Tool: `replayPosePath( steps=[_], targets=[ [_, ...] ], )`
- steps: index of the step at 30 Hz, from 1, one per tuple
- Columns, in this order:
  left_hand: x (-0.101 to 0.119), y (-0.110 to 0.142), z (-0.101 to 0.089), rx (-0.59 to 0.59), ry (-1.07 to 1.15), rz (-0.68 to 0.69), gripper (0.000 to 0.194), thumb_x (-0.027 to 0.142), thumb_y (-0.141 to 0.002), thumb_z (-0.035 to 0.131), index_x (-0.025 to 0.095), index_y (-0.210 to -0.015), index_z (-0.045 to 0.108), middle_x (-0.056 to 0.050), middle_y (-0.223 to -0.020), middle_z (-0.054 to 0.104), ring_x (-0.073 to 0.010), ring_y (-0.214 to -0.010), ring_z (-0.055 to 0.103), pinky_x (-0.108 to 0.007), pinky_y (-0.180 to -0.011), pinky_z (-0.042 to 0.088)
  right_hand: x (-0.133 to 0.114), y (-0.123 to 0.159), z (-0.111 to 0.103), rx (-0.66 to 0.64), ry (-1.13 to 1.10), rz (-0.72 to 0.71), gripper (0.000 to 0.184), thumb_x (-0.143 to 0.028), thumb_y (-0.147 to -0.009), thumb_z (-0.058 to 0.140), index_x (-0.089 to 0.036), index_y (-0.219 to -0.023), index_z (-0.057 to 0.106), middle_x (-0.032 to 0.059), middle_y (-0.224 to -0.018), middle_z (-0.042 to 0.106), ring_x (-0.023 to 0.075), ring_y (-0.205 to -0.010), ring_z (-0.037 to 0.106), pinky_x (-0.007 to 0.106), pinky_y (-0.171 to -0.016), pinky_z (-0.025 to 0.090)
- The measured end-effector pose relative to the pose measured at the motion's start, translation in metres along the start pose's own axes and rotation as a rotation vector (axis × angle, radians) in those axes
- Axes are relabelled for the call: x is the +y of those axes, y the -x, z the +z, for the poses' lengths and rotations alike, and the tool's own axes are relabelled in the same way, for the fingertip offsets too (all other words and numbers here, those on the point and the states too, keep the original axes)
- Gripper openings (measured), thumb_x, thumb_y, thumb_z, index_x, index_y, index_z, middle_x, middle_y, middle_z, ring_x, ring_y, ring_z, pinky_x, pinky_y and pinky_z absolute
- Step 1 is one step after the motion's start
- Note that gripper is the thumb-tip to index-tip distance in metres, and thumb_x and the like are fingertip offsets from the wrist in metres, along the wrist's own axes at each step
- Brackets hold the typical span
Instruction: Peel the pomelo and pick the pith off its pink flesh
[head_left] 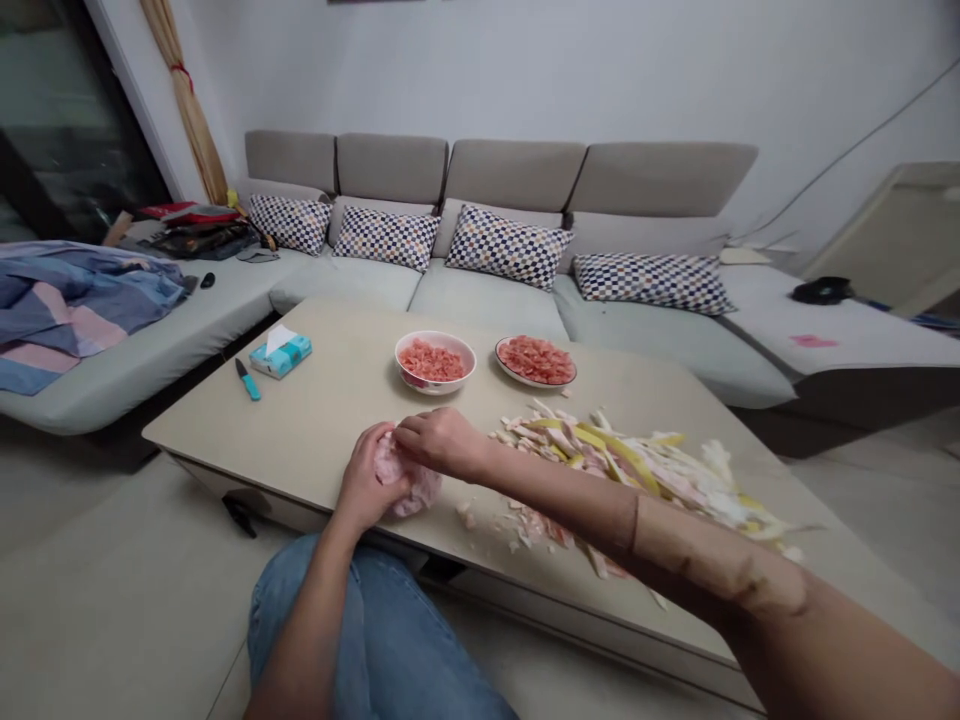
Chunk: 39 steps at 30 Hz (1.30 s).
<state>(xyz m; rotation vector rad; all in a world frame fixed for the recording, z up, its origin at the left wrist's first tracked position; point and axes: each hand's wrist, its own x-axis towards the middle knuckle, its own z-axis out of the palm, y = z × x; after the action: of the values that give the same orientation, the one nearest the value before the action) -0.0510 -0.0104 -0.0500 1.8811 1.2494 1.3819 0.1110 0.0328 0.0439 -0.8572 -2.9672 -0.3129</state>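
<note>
A peeled pomelo (pixel 420 492), pale pink and partly covered by my hands, is at the table's near edge. My left hand (pixel 364 478) wraps round its left side, thumb across the front. From the right, my right hand (pixel 441 440) reaches over with bent fingers closed on the top of the fruit; the fingertips are partly hidden. Beyond my hands stands a white bowl (pixel 435 387) of red pomelo flesh (pixel 433 361). To its right, a dark-rimmed plate (pixel 519 378) carries more flesh (pixel 535 358).
Yellow and white pomelo peel (pixel 637 455) lies heaped under and beyond my right forearm, with scraps (pixel 536 525) nearer me. A turquoise-handled knife (pixel 247 380) and a tissue pack (pixel 281 354) are at the table's left. The sofa (pixel 480 300) runs behind the table (pixel 337 365).
</note>
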Motion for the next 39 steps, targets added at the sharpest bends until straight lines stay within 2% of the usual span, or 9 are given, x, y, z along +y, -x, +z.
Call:
replayPosePath(
  steps=[4,8,13,16,22,25,31,34,39],
  targets=[
    [-0.001,0.001,-0.002,-0.014,0.025,0.021,0.066,0.022,-0.071,0.071,0.021,-0.132,0.046,-0.011,-0.134,0.052,-0.0244,-0.126,0.050,-0.043,-0.109,0.040,0.007,-0.002,0.001,0.095,-0.183,0.238,0.019,-0.019,-0.090,0.055,-0.011,-0.093,0.071,0.0105,-0.085,0.070,0.0145,-0.069,0.058,0.025,-0.057,0.031],
    [-0.005,0.000,-0.004,-0.032,0.039,0.034,0.064,0.027,-0.073,0.072,0.022,-0.132,0.046,-0.011,-0.135,0.051,-0.0247,-0.128,0.048,-0.043,-0.110,0.038,0.020,0.006,-0.003,0.165,-0.649,0.422,0.019,-0.022,-0.090,0.055,-0.012,-0.087,0.072,0.0059,-0.076,0.071,0.0123,-0.066,0.061,0.021,-0.061,0.039],
    [-0.008,-0.001,-0.004,-0.039,0.025,0.029,0.063,0.030,-0.075,0.072,0.023,-0.132,0.047,-0.012,-0.137,0.050,-0.0252,-0.129,0.048,-0.045,-0.111,0.037,0.021,0.023,-0.012,0.115,-1.012,0.593,0.026,-0.023,-0.091,0.050,-0.013,-0.104,0.069,0.0024,-0.073,0.068,0.0104,-0.057,0.062,0.019,-0.055,0.045],
    [-0.008,0.000,-0.004,-0.036,0.008,0.019,0.063,0.031,-0.075,0.072,0.023,-0.133,0.047,-0.012,-0.137,0.050,-0.0261,-0.130,0.048,-0.046,-0.112,0.037,0.014,0.030,-0.014,0.063,-0.929,0.577,0.031,-0.017,-0.089,0.046,-0.015,-0.110,0.069,0.0003,-0.069,0.065,0.0095,-0.055,0.060,0.019,-0.057,0.045],
    [-0.009,0.002,-0.004,-0.034,0.009,0.031,0.065,0.032,-0.075,0.072,0.024,-0.134,0.046,-0.012,-0.138,0.049,-0.0255,-0.131,0.047,-0.045,-0.112,0.037,-0.001,0.030,-0.007,0.140,-0.527,0.395,0.028,-0.032,-0.079,0.071,-0.010,-0.097,0.071,0.0077,-0.084,0.064,0.0139,-0.071,0.057,0.024,-0.069,0.042],
    [-0.009,0.002,-0.004,-0.033,0.008,0.028,0.064,0.032,-0.076,0.072,0.024,-0.134,0.046,-0.012,-0.138,0.050,-0.0254,-0.131,0.047,-0.045,-0.112,0.037,-0.001,0.024,-0.007,0.083,-0.460,0.399,0.012,-0.020,-0.082,0.064,-0.010,-0.083,0.070,0.0066,-0.078,0.064,0.0121,-0.067,0.054,0.022,-0.066,0.038],
    [-0.009,0.001,-0.003,-0.046,0.007,0.032,0.063,0.032,-0.075,0.072,0.024,-0.133,0.046,-0.011,-0.138,0.050,-0.0254,-0.131,0.047,-0.045,-0.113,0.036,0.004,0.010,-0.012,-0.099,-0.323,0.436,0.011,-0.018,-0.078,0.062,-0.012,-0.077,0.071,0.0107,-0.079,0.070,0.0152,-0.068,0.058,0.024,-0.059,0.032],
    [-0.008,0.000,-0.002,-0.035,0.015,0.018,0.064,0.032,-0.075,0.072,0.024,-0.133,0.046,-0.011,-0.137,0.050,-0.0255,-0.130,0.048,-0.045,-0.112,0.037,0.005,0.005,-0.012,-0.128,-0.312,0.475,0.011,-0.016,-0.076,0.061,-0.012,-0.074,0.072,0.0116,-0.079,0.072,0.0160,-0.067,0.060,0.025,-0.056,0.029],
    [-0.007,-0.001,-0.003,-0.030,0.023,0.025,0.062,0.031,-0.075,0.072,0.023,-0.131,0.048,-0.011,-0.135,0.051,-0.0254,-0.128,0.049,-0.045,-0.111,0.037,0.008,0.013,-0.008,0.013,-0.514,0.566,0.010,-0.011,-0.071,0.060,-0.012,-0.072,0.070,0.0053,-0.069,0.071,0.0126,-0.062,0.058,0.021,-0.056,0.033]
  ],
)
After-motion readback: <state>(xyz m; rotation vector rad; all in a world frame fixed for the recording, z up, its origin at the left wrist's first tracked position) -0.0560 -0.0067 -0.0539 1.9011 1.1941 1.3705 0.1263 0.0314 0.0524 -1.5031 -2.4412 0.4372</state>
